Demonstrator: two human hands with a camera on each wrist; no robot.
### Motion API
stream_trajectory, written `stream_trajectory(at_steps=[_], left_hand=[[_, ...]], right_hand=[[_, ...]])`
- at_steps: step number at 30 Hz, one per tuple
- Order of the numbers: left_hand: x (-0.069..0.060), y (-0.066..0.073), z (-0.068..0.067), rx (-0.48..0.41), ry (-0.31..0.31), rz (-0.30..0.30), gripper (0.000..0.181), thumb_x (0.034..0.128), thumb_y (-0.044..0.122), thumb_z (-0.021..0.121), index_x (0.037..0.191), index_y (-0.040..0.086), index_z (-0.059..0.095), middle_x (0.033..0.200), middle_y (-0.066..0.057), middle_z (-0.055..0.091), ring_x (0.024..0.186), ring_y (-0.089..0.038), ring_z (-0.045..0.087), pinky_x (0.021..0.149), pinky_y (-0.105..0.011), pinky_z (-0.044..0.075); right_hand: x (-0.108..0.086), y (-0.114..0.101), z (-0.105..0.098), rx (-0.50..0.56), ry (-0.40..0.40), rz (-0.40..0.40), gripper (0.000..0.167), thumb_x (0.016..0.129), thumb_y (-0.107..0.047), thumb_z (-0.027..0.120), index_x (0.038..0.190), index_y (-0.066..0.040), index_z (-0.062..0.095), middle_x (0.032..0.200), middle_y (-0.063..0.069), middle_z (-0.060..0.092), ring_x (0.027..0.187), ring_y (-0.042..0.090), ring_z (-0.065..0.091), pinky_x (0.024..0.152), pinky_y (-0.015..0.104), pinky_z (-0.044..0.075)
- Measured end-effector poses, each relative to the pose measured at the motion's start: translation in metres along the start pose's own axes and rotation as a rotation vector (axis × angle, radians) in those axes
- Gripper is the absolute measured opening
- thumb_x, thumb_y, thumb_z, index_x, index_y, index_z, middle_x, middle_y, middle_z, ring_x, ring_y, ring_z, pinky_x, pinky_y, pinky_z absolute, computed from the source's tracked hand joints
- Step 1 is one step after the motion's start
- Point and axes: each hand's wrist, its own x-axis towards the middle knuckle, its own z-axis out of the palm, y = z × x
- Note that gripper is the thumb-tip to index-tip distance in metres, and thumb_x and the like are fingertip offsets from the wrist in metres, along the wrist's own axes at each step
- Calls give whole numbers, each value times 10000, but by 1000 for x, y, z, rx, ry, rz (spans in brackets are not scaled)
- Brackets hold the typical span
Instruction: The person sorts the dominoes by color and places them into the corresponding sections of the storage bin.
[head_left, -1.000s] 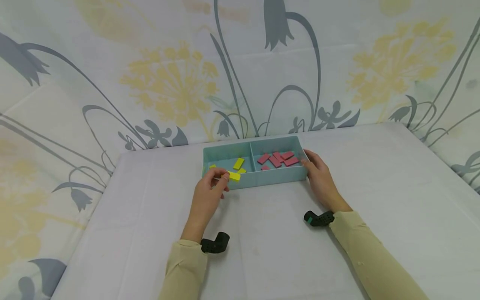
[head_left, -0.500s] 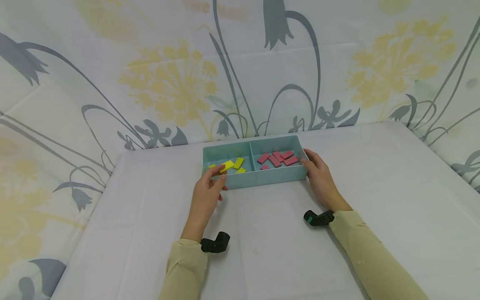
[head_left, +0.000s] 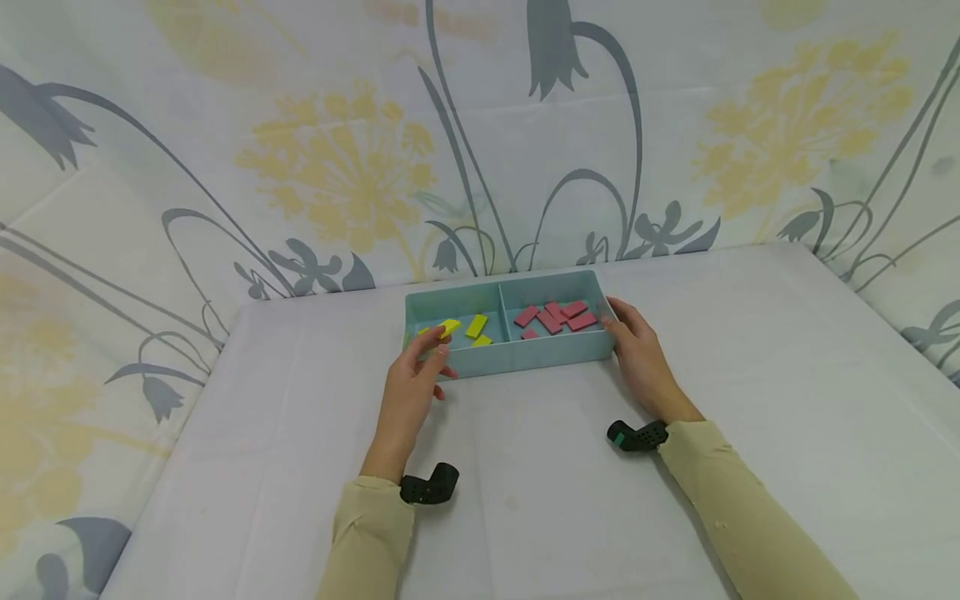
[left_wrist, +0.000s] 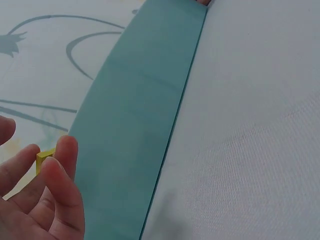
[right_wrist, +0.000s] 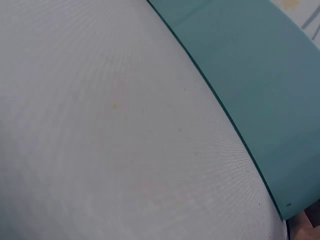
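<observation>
A pale teal two-compartment tray (head_left: 510, 358) stands on the white cloth. My left hand (head_left: 408, 383) is at its front left corner, with a small yellow block (head_left: 449, 327) at its fingertips above the left compartment. In the left wrist view, that yellow block (left_wrist: 41, 159) shows between the curled fingers, partly hidden by them. Further yellow blocks (head_left: 476, 326) lie on the left compartment's floor. My right hand (head_left: 643, 367) grips the tray's right end, thumb on the near side. Several dark pink blocks (head_left: 553, 317) lie loosely in the right compartment.
A divider (head_left: 506, 312) parts the tray's two compartments. The white cloth (head_left: 525, 483) covers the table in front and to both sides. Close behind the tray rises a flower-patterned backdrop (head_left: 495, 167). A black wrist camera (head_left: 431, 485) sits at the left sleeve's cuff.
My left hand has drawn the yellow block from the tray's front wall back and up, over the left compartment, and turned it. My right hand and the tray have stayed in place.
</observation>
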Motion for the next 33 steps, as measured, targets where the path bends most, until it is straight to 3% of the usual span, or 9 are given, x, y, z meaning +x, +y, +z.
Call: stream_trajectory(at_steps=[12, 17, 24, 28, 31, 33], left_hand=[[1, -5, -2, 20, 8, 55, 330, 901, 283, 525, 1229, 296, 493, 1224, 131, 488, 863, -249, 593, 557, -302, 461], [1, -7, -5, 13, 6, 58, 325, 896, 300, 532, 1218, 303, 493, 1260, 94, 470, 852, -281, 592, 556, -308, 458], [3, -6, -8, 16, 40, 81, 302, 909, 260, 515, 1209, 287, 491, 1250, 69, 479, 807, -213, 599, 519, -245, 434], [0, -10, -9, 27, 91, 88, 310, 923, 209, 490, 1224, 278, 470, 1229, 23, 493, 752, -281, 586, 491, -233, 420], [-3, -7, -8, 69, 181, 109, 308, 929, 220, 473, 1230, 285, 462, 1213, 19, 500, 694, -319, 549, 491, -232, 399], [-5, -3, -10, 112, 253, 134, 301, 931, 251, 464, 1230, 284, 470, 1197, 48, 507, 634, -274, 508, 489, -232, 379]], right_hand=[[0, 2, -2, 13, -2, -7, 517, 958, -250, 394, 1403, -59, 212, 1457, 74, 174, 1315, 186, 184, 1063, 382, 180], [7, 13, -4, 27, 11, -6, 514, 953, -276, 412, 1398, -85, 237, 1452, 52, 192, 1309, 171, 200, 1059, 376, 194], [12, 14, -1, 59, 12, -25, 494, 955, -257, 411, 1389, -79, 255, 1445, 66, 206, 1298, 183, 222, 1052, 384, 210], [4, 8, 1, 22, 8, -6, 499, 958, -242, 397, 1395, -62, 237, 1451, 80, 197, 1310, 193, 203, 1054, 386, 206], [0, 4, 1, -31, 3, -22, 512, 961, -250, 388, 1404, -54, 224, 1456, 91, 189, 1317, 209, 189, 1053, 403, 203], [0, 1, 0, -33, 6, -29, 516, 961, -256, 388, 1405, -52, 225, 1456, 94, 191, 1318, 212, 191, 1051, 402, 209]])
